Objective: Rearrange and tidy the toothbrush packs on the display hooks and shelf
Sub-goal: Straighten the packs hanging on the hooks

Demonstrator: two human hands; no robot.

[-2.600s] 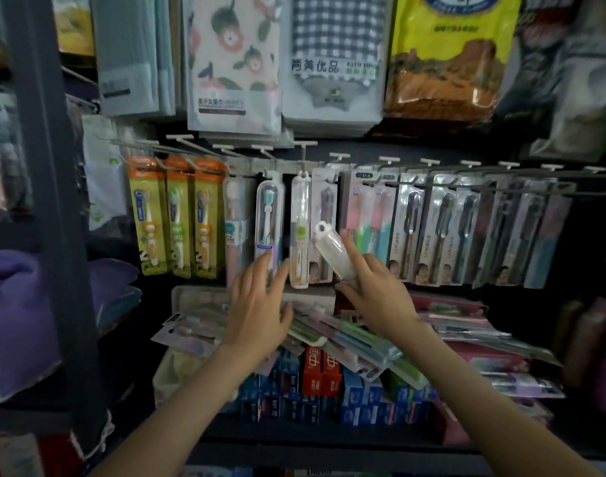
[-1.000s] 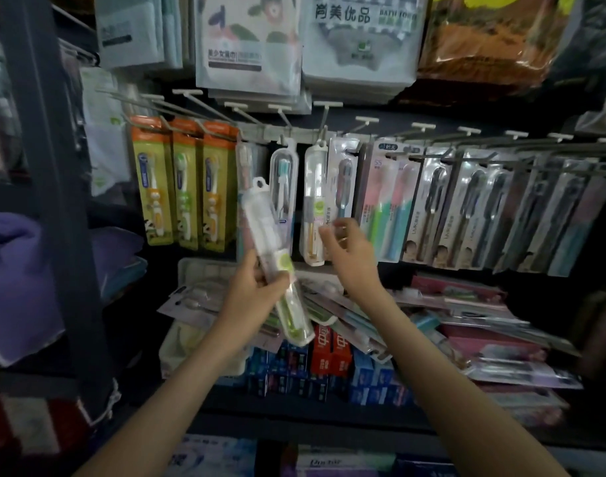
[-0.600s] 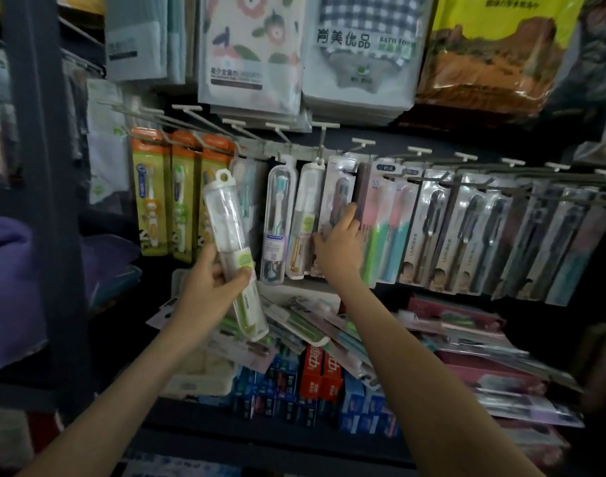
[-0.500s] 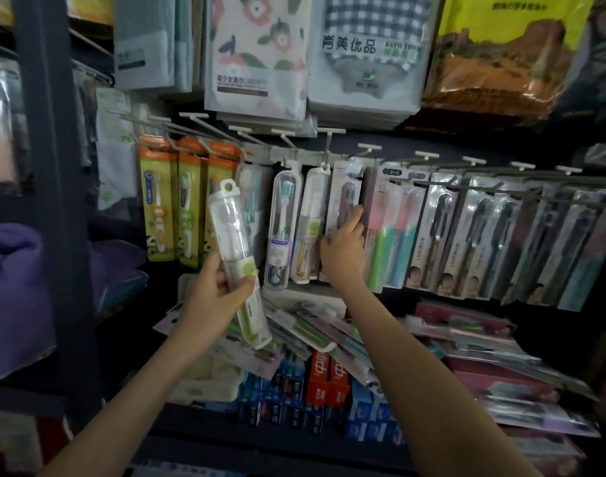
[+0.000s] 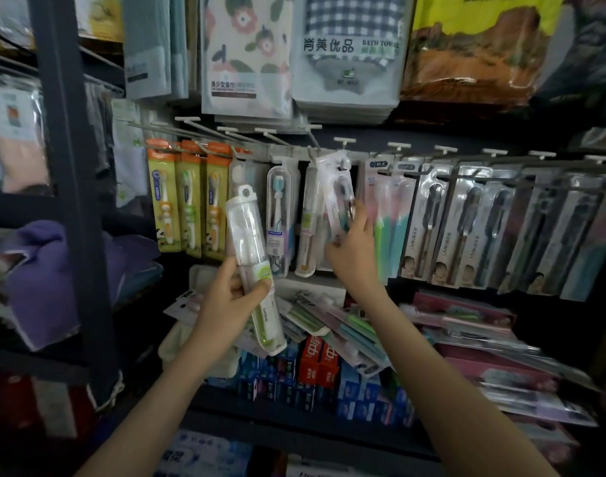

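My left hand (image 5: pixel 227 301) grips a clear toothbrush case (image 5: pixel 251 256) with a green label, held upright and tilted in front of the hooks. My right hand (image 5: pixel 351 251) holds the lower part of a flat blister pack (image 5: pixel 336 191) with a dark toothbrush; the pack is tilted, its top at a hook (image 5: pixel 313 139). Other packs hang in a row: orange-topped ones (image 5: pixel 188 197) at left, silver ones (image 5: pixel 466 222) at right. Loose packs (image 5: pixel 329 321) lie piled on the shelf below.
Towel packs (image 5: pixel 249 53) hang above the hooks. Toothpaste boxes (image 5: pixel 318 363) stand under the loose pile. A dark upright post (image 5: pixel 70 166) stands at left, with folded purple towels (image 5: pixel 53 270) beside it. Pink packs (image 5: pixel 466 318) lie on the shelf at right.
My right hand has taken the blister pack and tilted it outward on its hook. My left hand keeps the clear case, a little to the right and lower than before.
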